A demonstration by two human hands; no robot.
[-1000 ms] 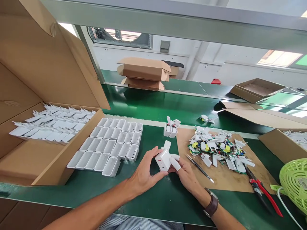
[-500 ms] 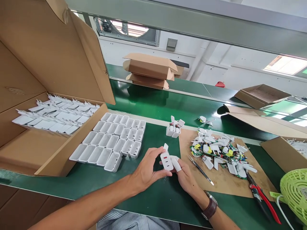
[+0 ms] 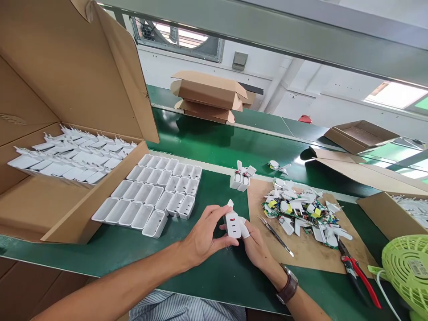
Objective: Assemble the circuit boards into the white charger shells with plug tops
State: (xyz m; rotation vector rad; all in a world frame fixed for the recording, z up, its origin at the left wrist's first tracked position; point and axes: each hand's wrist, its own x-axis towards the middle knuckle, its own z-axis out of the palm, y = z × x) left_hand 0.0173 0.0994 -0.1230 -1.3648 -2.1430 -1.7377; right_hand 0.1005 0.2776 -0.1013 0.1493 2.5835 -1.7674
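Observation:
Both hands hold one white charger body [image 3: 233, 224] with a red-marked port face turned up, just above the green table. My left hand [image 3: 204, 235] wraps its thumb and fingers round the charger's left side. My right hand [image 3: 256, 246], with white finger cots on its fingertips, pinches the right side. A brown-strapped watch sits on the right wrist. Rows of white charger shells [image 3: 157, 191] stand left of the hands. Slim tweezers [image 3: 275, 234] lie just right of them.
A large open cardboard box [image 3: 60, 191] with white plug parts stands at the left. A cardboard sheet [image 3: 301, 249] carries a heap of circuit boards and plug parts [image 3: 301, 209]. Red-handled cutters [image 3: 357, 274], a green fan [image 3: 406, 272] and another box [image 3: 391, 214] lie right. Two shells [image 3: 240, 177] stand behind.
The charger has been turned in my hands so its port face with the red mark points up. Both hands stay closed on it at the same spot.

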